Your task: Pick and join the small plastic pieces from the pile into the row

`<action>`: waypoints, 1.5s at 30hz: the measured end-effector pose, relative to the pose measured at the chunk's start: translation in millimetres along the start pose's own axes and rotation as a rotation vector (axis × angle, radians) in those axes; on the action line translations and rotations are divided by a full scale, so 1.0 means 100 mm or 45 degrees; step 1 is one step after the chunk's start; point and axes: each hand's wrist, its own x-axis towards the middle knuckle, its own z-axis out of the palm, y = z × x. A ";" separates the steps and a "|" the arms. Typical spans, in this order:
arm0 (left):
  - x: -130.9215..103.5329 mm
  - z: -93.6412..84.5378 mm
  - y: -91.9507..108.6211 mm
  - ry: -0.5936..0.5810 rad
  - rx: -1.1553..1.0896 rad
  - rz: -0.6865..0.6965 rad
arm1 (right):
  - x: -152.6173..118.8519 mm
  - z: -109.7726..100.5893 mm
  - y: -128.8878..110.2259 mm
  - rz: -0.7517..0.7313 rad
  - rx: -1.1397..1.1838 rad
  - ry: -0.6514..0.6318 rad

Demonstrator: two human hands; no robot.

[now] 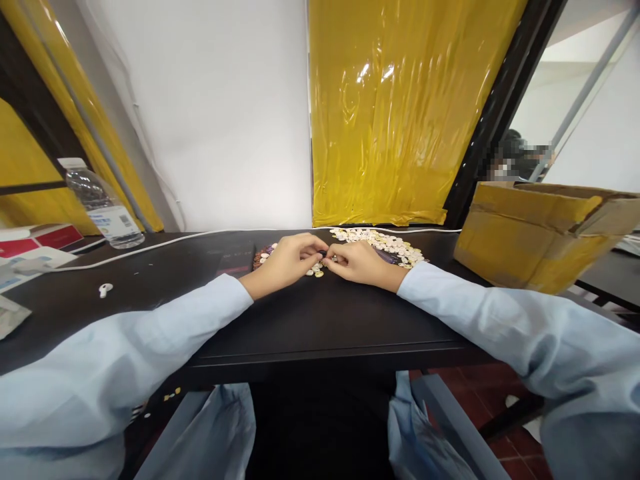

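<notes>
With fingers of the left hand [289,261], pinched a small dark piece [323,254] at their right; with those of the right hand [362,262], touched its right side, equally near. Couldn't tell long axis or right-hand grip.

Between the fingertips of left hand [294,257] and right hand [361,261]: dark piece [323,253], small, mostly hidden. Loosely spread on counter [320,313] beyond right hand and below the fingertips: many pale pieces [407,251], small, roundish, some yellowish.
</notes>
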 end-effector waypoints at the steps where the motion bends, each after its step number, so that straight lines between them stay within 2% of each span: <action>1: 0.00 0.02 0.02 -0.005 -0.012 0.008 | 0.00 0.01 0.01 -0.007 -0.002 0.018; 7: 0.00 -0.02 0.05 0.017 0.121 0.046 | -0.01 0.02 0.03 -0.011 0.004 0.099; 17: -0.01 -0.02 0.04 -0.026 0.240 0.093 | -0.02 0.02 0.01 -0.031 0.125 0.119; 22: -0.02 -0.06 -0.02 -0.023 0.404 0.067 | 0.02 0.00 0.00 0.145 0.033 0.025; 26: -0.02 -0.10 -0.05 -0.121 0.534 0.025 | 0.04 -0.01 0.01 0.272 -0.016 0.003; 37: -0.02 -0.13 -0.06 -0.207 0.581 -0.013 | 0.03 0.02 0.09 0.348 -0.059 -0.037; 42: 0.01 -0.29 -0.07 -0.228 0.680 -0.112 | 0.03 0.02 0.10 0.357 -0.056 -0.029; 45: 0.01 -0.44 -0.05 -0.315 0.845 -0.214 | 0.02 0.02 0.10 0.331 -0.060 -0.026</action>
